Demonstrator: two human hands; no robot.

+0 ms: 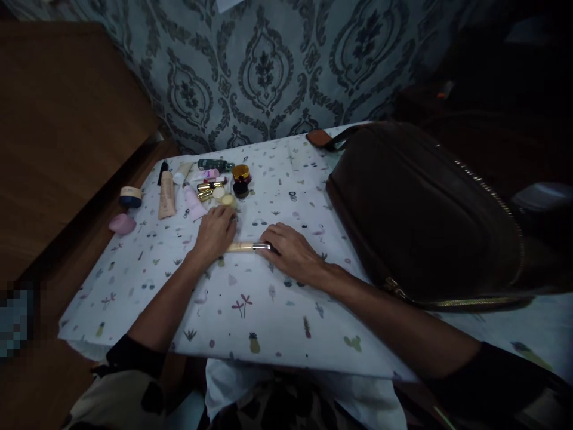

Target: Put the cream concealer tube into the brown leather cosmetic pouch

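Makeup brush [244, 246] lies flat on the printed tablecloth [268, 197], its pale handle under the left hand [215, 233] and its metal ferrule under the right hand [290, 254]. I cannot tell whether either pinches it or merely rests there. The step looks like first contact; lifting calls for a firmer pinch. Cosmetics [210, 182] cluster just beyond, with a brown bag [416, 215] to the right.

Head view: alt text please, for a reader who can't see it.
The left hand and right hand each touch one end of a pale-handled brush lying on a white patterned tablecloth. A cluster of cosmetics sits just beyond the left hand, and a large brown zipped bag lies to the right.
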